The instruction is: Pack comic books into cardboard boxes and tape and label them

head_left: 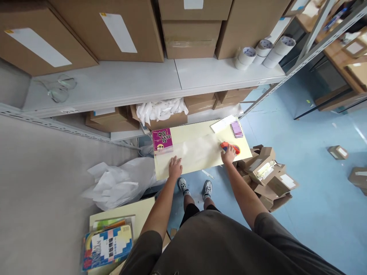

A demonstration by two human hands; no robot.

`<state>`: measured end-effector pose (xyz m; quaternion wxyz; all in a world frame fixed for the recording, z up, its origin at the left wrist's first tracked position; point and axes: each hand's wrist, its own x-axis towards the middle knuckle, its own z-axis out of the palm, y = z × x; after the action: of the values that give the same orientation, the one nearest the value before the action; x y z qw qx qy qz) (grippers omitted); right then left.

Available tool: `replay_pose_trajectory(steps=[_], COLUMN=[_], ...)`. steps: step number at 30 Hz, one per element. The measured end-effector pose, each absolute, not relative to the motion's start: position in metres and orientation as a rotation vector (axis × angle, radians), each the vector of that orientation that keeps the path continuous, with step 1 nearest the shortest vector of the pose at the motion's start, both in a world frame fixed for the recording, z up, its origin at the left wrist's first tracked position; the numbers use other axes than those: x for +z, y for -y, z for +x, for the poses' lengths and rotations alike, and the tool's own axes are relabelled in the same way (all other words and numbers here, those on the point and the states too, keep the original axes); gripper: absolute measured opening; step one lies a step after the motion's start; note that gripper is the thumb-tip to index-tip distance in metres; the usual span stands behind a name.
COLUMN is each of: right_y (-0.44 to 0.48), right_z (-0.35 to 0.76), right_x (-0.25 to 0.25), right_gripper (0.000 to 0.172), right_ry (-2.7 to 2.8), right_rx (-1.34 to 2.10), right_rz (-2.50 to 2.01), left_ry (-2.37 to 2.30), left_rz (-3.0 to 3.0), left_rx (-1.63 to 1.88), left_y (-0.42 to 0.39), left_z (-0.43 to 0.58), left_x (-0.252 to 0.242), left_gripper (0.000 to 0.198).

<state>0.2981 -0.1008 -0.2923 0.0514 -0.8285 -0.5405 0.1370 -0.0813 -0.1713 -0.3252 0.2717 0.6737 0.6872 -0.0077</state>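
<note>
Grey metal shelving [129, 78] stands between a plain grey wall [43, 172] and a wooden table [334, 51] on blue floor [315, 141].

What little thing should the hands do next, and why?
Perhaps the right hand should bring the orange tool toward the clear sheet: that hand is already touching the tool, the sheet lies spread on the table, and the left hand rests flat near the purple book.
</note>
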Motion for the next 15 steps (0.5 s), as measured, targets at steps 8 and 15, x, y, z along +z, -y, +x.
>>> replay_pose_trajectory(steps=[8, 15], right_y=[0.08, 0.093], right_z=[0.374, 0.339], right_x=[-0.3, -0.3], right_gripper=[0.043, 0.063], right_ry=[1.506, 1.746], right_rx=[0.675, 0.458], right_rz=[-2.704, -2.333], left_ry=[-1.832, -1.849], left_rz=[1.831, 1.844], left_rx=[-0.062, -0.037], left_y=[0.169, 0.166], left_z=[-0.062, -0.031], left_x=[-0.329, -0.327], left_gripper=[0.075, 0.075])
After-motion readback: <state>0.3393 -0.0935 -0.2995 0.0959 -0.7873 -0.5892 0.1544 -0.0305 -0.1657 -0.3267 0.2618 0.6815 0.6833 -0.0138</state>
